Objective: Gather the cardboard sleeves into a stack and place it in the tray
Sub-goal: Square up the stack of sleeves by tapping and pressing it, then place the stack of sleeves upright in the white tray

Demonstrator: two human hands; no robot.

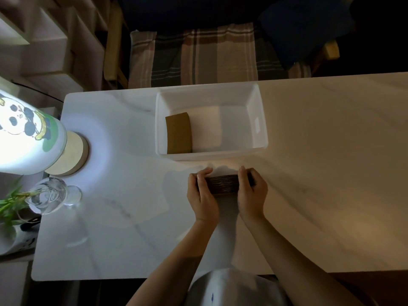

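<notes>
Now, hands: left hand (204,194) and right hand (251,192) clamp the stack of cardboard sleeves (224,183) on edge between them.
Stack: on table (320,173), at 6 o'clock of tray (262,127).
Tray: one sleeve (178,133) lies flat inside, at its 9 o'clock side.

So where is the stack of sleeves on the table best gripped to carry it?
By its two short ends, one hand from each side, as the left hand and right hand do now: pressing inward keeps the loose stack of sleeves together.
</notes>
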